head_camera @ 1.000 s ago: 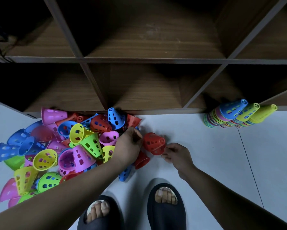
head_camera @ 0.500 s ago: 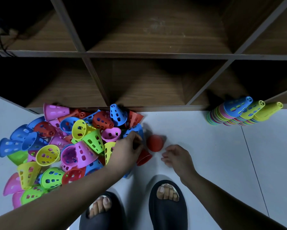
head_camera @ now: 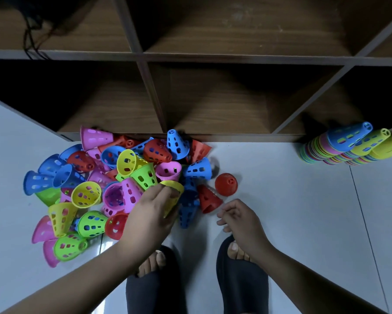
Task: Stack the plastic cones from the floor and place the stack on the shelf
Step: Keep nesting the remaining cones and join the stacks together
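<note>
A heap of loose perforated plastic cones in blue, red, yellow, green and pink lies on the floor against the shelf base. My left hand grips a yellow cone at the heap's right edge. One red cone stands upright alone on the floor to the right of the heap. Another red cone lies on its side beside it. My right hand hovers just below these, fingers loosely curled, holding nothing. Several finished stacks of cones lie at the far right by the shelf.
The wooden shelf with open dark compartments spans the top of the view. My two feet in dark slippers stand on the pale tiled floor below the hands. A dark cable hangs at the upper left.
The right hand let go of the red cone, which now stands upright on the floor, and drew back. The left hand moved left in the heap and took hold of a yellow cone.
</note>
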